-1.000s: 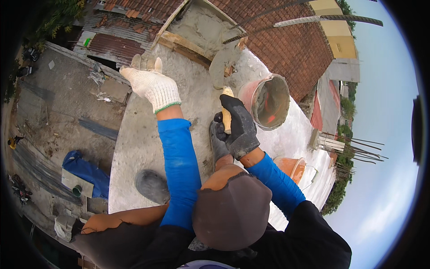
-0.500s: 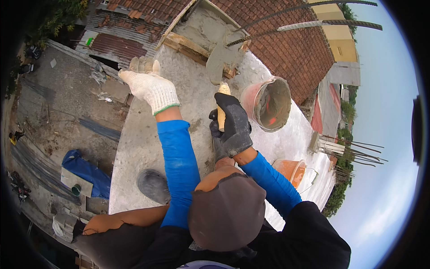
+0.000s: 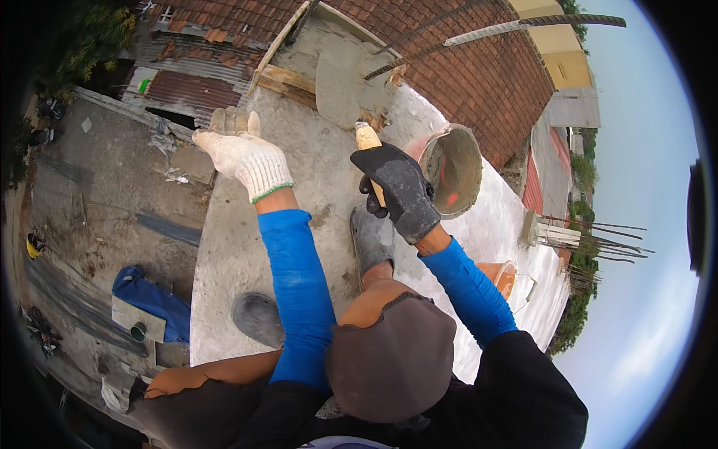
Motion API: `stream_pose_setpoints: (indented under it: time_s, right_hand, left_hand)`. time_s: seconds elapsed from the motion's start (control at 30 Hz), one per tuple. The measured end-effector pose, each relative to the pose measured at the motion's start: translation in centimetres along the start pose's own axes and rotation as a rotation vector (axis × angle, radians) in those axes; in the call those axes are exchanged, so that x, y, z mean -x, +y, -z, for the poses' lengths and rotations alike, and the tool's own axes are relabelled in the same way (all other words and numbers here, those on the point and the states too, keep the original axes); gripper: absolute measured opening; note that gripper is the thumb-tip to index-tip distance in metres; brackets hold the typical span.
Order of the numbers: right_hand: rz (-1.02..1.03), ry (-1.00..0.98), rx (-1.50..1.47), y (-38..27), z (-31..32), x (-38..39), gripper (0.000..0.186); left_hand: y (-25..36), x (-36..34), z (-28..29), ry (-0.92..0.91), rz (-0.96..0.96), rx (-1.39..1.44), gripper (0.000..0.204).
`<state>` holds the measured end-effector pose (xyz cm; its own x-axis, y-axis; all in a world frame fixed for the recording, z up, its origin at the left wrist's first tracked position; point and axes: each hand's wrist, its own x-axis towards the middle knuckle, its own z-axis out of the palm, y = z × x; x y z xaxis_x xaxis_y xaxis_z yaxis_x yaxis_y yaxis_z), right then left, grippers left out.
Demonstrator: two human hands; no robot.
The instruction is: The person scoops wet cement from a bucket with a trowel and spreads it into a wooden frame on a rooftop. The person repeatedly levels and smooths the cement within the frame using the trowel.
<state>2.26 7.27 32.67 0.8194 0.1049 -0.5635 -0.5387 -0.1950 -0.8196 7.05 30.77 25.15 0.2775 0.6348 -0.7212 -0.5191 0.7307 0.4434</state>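
My right hand (image 3: 404, 187), in a black glove, is closed round the pale wooden handle of a trowel (image 3: 341, 88). Its wide grey blade points away from me, over wet mortar (image 3: 314, 46) inside a board-edged form (image 3: 288, 87). To the left, my left hand (image 3: 243, 153) wears a white knit glove with a green cuff edge; it holds nothing, with fingers stretched out and thumb apart, just on the near side of the form's board. Right beside my right hand, a mortar-coated bucket (image 3: 451, 170) leans with its mouth toward the right.
I squat on a concrete slab (image 3: 224, 247) whose left edge drops to a yard below. Steel bars (image 3: 493, 31) jut over the form from the right. An orange bucket (image 3: 497, 277) stands behind my right forearm. A tiled roof (image 3: 479, 90) lies beyond the slab.
The trowel's blade has swung left, further over the form and its mortar. My right hand has shifted slightly right and down, while my left hand stays stretched out nearly in place.
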Motion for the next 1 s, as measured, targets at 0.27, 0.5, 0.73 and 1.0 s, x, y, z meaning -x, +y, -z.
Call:
stream_pose_setpoints:
  time_s: [0.27,0.5,0.73,1.0]
  right_hand:
    - [0.465,0.034,1.167,-6.3,14.3,2.2,0.055]
    - [0.727,-0.11,1.328,-9.8,13.2,-2.3,0.053]
    - [0.777,-0.027,1.234,-8.8,13.7,-4.9,0.057]
    - [0.633,0.297,1.269,-9.0,18.0,6.9,0.06]
  left_hand:
    - [-0.1,0.5,-0.6,-0.014,-0.029,-0.059,0.069]
    - [-3.4,1.8,-1.2,-0.065,-0.067,-0.157,0.067]
    - [-5.8,1.3,-0.9,-0.19,-0.199,-0.249,0.066]
    - [-8.6,3.9,0.3,-0.441,-0.196,-0.366,0.057]
